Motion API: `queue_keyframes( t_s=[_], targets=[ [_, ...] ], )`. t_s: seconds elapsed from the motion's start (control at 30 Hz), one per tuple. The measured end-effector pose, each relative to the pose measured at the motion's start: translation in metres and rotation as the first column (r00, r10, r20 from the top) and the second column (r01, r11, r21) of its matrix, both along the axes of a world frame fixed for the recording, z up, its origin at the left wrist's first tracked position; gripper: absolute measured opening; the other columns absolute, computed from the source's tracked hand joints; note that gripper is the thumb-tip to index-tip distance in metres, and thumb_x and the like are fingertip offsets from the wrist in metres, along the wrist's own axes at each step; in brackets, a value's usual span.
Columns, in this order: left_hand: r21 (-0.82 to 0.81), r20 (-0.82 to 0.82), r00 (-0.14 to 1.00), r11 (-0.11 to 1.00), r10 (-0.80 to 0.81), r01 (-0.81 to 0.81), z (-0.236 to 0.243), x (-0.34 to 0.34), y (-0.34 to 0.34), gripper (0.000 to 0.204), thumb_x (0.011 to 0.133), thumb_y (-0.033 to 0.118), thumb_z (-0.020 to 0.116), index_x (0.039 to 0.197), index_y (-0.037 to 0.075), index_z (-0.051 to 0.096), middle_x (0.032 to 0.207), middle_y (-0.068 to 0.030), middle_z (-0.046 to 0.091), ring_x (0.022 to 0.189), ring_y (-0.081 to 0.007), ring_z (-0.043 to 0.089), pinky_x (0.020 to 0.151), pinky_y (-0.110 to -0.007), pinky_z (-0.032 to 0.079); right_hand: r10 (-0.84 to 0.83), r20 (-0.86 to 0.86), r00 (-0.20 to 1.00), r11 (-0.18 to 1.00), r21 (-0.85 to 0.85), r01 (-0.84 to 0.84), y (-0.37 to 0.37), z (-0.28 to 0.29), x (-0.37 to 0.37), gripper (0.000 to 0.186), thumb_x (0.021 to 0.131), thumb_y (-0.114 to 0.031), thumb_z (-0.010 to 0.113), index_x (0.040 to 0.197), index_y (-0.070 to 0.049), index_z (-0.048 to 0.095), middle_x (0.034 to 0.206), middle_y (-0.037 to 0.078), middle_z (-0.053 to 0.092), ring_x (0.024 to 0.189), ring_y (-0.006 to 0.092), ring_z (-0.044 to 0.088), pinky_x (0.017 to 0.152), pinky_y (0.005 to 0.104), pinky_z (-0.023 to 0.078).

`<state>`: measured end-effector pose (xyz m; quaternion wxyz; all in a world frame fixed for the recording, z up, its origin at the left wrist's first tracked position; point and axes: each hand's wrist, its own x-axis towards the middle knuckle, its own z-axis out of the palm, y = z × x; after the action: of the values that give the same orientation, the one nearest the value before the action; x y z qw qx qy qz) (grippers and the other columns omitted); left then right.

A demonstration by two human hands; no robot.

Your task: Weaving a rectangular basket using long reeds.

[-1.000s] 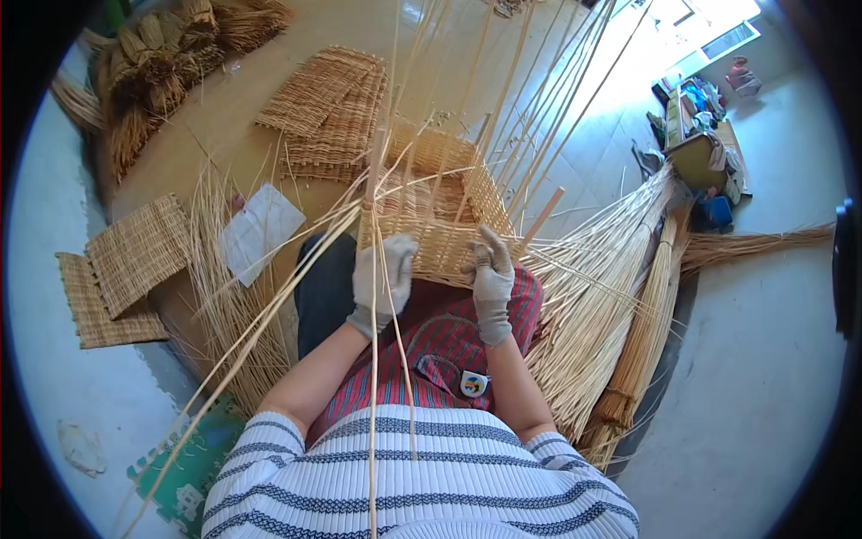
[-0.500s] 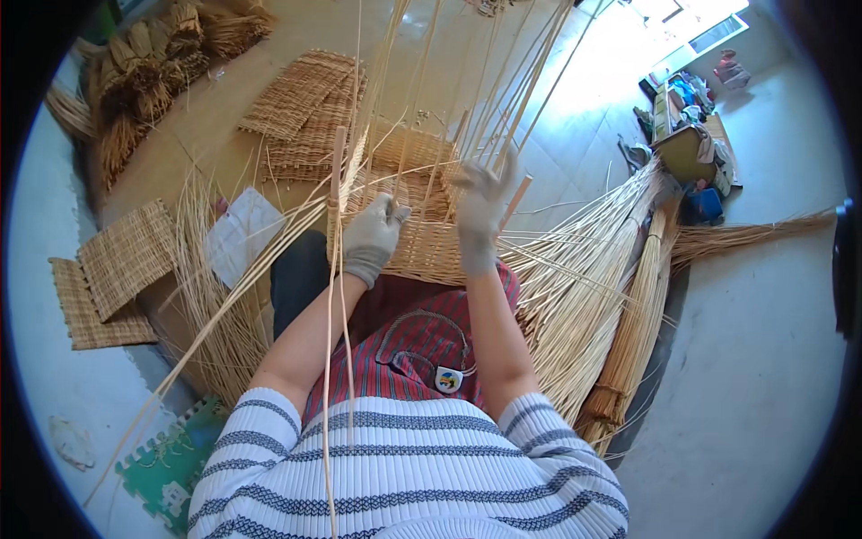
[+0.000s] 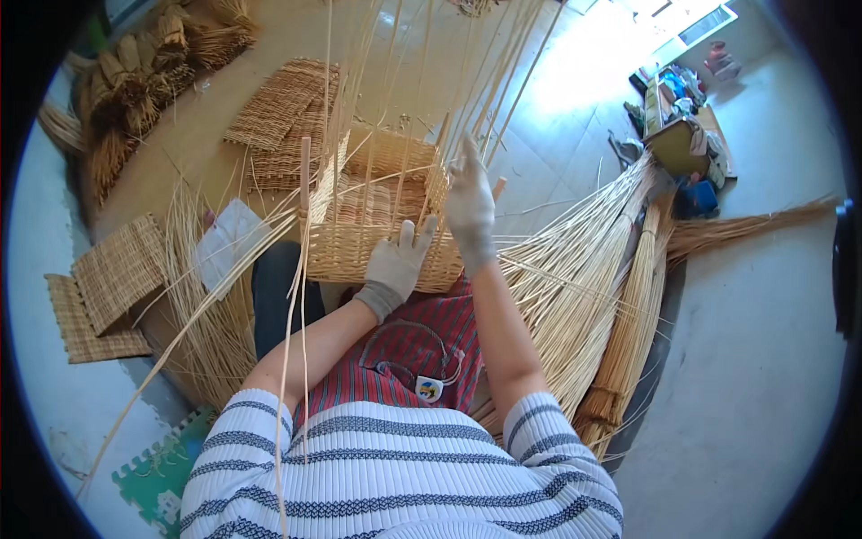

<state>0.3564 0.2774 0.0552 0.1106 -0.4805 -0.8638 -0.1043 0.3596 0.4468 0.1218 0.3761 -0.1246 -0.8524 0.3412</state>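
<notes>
Left hand (image 3: 397, 268), fingers parted, rested on the wicker basket (image 3: 339, 253), apparently steadying it; the raised right hand (image 3: 470, 207) looked half-curled, hold unclear.

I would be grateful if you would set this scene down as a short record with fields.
Workpiece: open woven basket, upright strands rising around it
Left hand: gloved, against the basket's near wall, fingers spread toward the rim
Right hand: gloved, raised at the basket's right side; whether it grips a strand is unclear
Person's right: fanned bundle of pale strands, with a darker bundle beside it
Person's left: two woven panels, white sheet
Beyond basket: overlapping woven mats
</notes>
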Motion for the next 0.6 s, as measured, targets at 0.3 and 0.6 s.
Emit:
queue_keyframes(
  t_s=[0.3, 0.6],
  targets=[
    [-0.22, 0.115, 0.989, 0.973, 0.096, -0.069, 0.027, -0.013, 0.008, 0.056, 0.095, 0.012, 0.052, 0.149, 0.027, 0.044, 0.115, -0.0154, 0.055, 0.072, -0.0226, 0.068, 0.064, -0.039, 0.052, -0.376, 0.122, 0.918, 0.673, -0.645, 0.362, -0.016, -0.039, 0.14, 0.035, 0.095, 0.004, 0.05, 0.128, -0.002, 0.061, 0.089, 0.005, 0.065, 0.077, 0.0117, 0.063, 0.074, 0.0275, 0.053],
    [0.503, 0.558, 0.745, 0.565, 0.366, -0.654, -0.007, -0.046, -0.104, 0.039, 0.088, 0.029, 0.078, 0.11, 0.0, 0.063, 0.11, -0.0192, 0.06, 0.094, -0.0326, 0.063, 0.082, -0.041, 0.053, -0.082, 0.222, 0.972, 0.926, -0.345, 0.157, -0.1, -0.056, 0.088, 0.034, 0.094, 0.002, 0.057, 0.125, -0.009, 0.065, 0.086, 0.005, 0.069, 0.078, 0.0108, 0.064, 0.074, 0.0276, 0.054]
  ],
)
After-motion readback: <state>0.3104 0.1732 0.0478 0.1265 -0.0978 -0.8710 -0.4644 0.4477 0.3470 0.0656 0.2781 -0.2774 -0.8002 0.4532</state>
